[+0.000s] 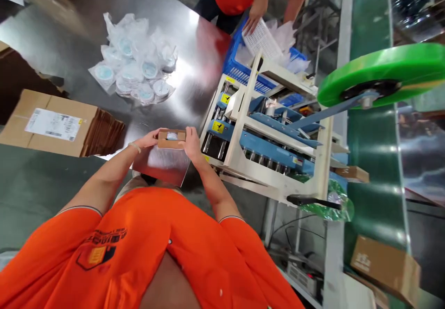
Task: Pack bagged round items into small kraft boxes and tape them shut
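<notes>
My left hand (149, 138) and my right hand (190, 143) hold a small open cardboard box (171, 139) from either side, just above the edge of a steel table (163, 165). Something pale blue lies inside the box, too small to identify. Farther up the table is a heap of clear plastic bags (134, 61) holding round white-and-blue discs, out of reach of both hands.
A flattened labelled carton (59, 128) lies at left. To the right stand a blue-and-cream carton-sealing machine (267, 133) with a green tape roll (378, 75), and a green conveyor belt (371, 160) carrying a carton (384, 269). Beyond, a co-worker's hand (253, 17) rests on a white perforated tray above a blue crate (239, 63).
</notes>
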A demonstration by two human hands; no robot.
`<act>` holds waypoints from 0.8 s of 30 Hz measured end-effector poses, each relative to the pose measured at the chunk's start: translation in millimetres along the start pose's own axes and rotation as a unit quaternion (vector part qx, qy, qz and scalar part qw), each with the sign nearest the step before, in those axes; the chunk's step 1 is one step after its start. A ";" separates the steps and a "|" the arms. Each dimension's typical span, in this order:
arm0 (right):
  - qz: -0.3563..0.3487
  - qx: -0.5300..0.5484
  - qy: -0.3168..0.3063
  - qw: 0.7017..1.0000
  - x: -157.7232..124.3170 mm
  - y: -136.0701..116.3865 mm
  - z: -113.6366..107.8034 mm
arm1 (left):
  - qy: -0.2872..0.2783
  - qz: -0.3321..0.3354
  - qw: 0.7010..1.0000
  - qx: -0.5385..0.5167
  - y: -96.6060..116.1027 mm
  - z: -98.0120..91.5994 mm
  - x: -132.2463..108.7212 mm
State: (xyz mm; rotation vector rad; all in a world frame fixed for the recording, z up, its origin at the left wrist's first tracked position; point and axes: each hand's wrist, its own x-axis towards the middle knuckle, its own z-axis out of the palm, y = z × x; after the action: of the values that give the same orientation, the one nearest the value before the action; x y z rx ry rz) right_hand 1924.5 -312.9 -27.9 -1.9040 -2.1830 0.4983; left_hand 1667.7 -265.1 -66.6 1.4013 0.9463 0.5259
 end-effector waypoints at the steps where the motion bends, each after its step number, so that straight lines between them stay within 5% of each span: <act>1: -0.008 -0.002 0.008 1.000 1.9 -0.1 -0.5 | -0.010 0.000 1.000 0.007 2.3 -6.2 -1.2; 4: -0.065 0.034 -0.053 0.996 0.0 4.6 5.7 | 0.027 0.001 0.996 0.084 12.7 -10.9 -8.6; 6: -0.071 0.054 -0.072 0.993 -5.4 9.1 14.4 | 0.062 0.018 0.975 0.211 20.1 4.5 -14.7; 10: -0.063 0.057 -0.046 0.995 -12.4 14.7 26.9 | 0.060 0.038 0.893 0.444 27.4 50.2 -24.4; 14: 0.011 0.027 0.014 0.999 -25.5 19.1 25.3 | 0.065 0.029 0.868 0.491 30.4 56.2 -3.8; 17: 0.089 0.024 0.048 0.995 -59.7 23.3 29.3 | 0.078 0.053 0.863 0.496 42.5 42.1 51.6; 20: 0.119 0.043 0.007 0.992 -113.0 29.2 45.8 | 0.077 0.093 0.866 0.486 63.8 38.3 131.9; 24: 0.142 0.021 -0.044 0.989 -184.1 41.7 77.7 | 0.038 0.160 0.871 0.462 94.1 69.7 239.8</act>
State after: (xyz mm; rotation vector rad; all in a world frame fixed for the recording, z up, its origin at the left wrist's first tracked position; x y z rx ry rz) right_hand 1961.7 -499.0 -102.9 -2.2203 -1.9409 0.6837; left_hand 1876.4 -101.0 -40.3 2.4506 1.0887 0.3705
